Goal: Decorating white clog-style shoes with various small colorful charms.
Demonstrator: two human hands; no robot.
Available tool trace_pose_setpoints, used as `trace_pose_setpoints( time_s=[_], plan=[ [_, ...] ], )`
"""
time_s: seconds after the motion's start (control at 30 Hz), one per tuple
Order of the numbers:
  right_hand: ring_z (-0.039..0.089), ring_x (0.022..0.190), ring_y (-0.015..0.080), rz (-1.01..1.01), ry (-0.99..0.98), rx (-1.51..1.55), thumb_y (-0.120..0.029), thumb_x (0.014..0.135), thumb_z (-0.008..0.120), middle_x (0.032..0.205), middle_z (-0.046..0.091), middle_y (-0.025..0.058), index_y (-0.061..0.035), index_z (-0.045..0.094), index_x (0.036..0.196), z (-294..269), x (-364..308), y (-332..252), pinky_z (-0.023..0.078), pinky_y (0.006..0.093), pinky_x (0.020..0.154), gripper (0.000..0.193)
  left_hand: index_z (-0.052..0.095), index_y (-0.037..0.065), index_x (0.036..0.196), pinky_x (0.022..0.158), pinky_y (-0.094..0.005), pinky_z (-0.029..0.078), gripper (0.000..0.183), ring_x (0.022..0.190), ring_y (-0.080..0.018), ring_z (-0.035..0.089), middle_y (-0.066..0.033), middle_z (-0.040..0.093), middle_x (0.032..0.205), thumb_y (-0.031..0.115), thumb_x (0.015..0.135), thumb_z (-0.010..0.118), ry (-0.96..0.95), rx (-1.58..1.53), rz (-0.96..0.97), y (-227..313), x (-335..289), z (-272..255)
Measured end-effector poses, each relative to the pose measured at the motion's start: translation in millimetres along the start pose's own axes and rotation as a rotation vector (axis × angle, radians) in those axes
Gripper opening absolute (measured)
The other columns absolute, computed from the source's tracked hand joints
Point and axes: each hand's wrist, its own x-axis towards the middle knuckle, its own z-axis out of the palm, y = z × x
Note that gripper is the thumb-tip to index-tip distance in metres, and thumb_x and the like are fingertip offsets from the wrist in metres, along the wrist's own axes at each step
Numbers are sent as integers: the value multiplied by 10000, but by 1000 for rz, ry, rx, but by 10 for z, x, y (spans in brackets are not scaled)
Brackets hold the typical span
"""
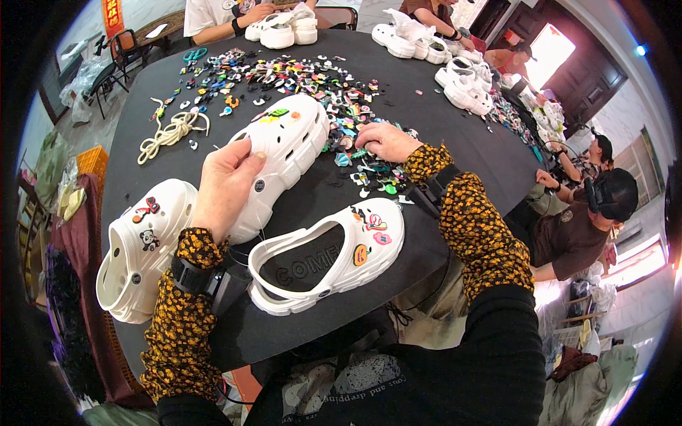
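Black table (440,142): left hand (227,184) grips white clog (284,153), right hand (383,140) fingering charm pile (298,78).

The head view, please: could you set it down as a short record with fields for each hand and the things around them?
left hand: the left hand grips a white clog by its heel end, above the black table
right hand: the right hand reaches into the pile of coloured charms, fingertips on them
near edge: a second white clog, sole down, with charms on its toe
left side: a third white clog with a panda charm
far side: a cream cord; other people with more white clogs
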Motion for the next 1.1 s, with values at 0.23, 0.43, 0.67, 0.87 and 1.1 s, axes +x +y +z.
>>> trace_pose_setpoints(
  time_s=[0.23, 0.43, 0.67, 0.87, 1.1],
  plan=[
    [614, 925, 281, 36, -167, -39, -47, 753, 500, 938, 648, 122, -50, 674, 871, -189, -169, 58, 485, 378, 823, 210, 643, -29, 1056, 630, -217, 430, 201, 717, -28, 512, 11, 644, 816, 53, 889, 566, -11, 79, -11, -39, 24, -37],
    [633, 877, 286, 229, -271, -296, -71, 729, 510, 842, 669, 118, -68, 694, 780, -348, -293, -9, 488, 398, 795, 191, 643, -31, 1059, 637, -218, 436, 200, 726, -32, 522, 1, 654, 832, 58, 899, 566, 7, -29, 8, -11, -1, 13],
    [643, 822, 300, 198, -93, -290, -59, 736, 525, 820, 666, 130, -57, 688, 796, -360, -249, -119, 500, 404, 764, 174, 640, -36, 1062, 643, -220, 440, 201, 732, -33, 528, -3, 653, 837, 58, 903, 562, -2, -1, 7, 16, -1, 10],
    [551, 1042, 299, -126, -289, 100, -176, 759, 668, 1094, 582, 125, -61, 644, 1061, -224, -159, -460, 442, 375, 912, 324, 643, -39, 1037, 628, -218, 429, 189, 716, -27, 512, 5, 638, 808, 60, 896, 565, 2, 33, 1, 25, 7, -3],
    [533, 1052, 288, 73, -237, -282, -247, 767, 661, 1077, 570, 105, -71, 641, 923, -292, -277, -401, 427, 404, 894, 236, 636, -37, 1057, 644, -212, 437, 214, 727, -35, 534, 7, 637, 837, 90, 909, 546, -13, 47, -1, 12, -4, -8]
  ],
)
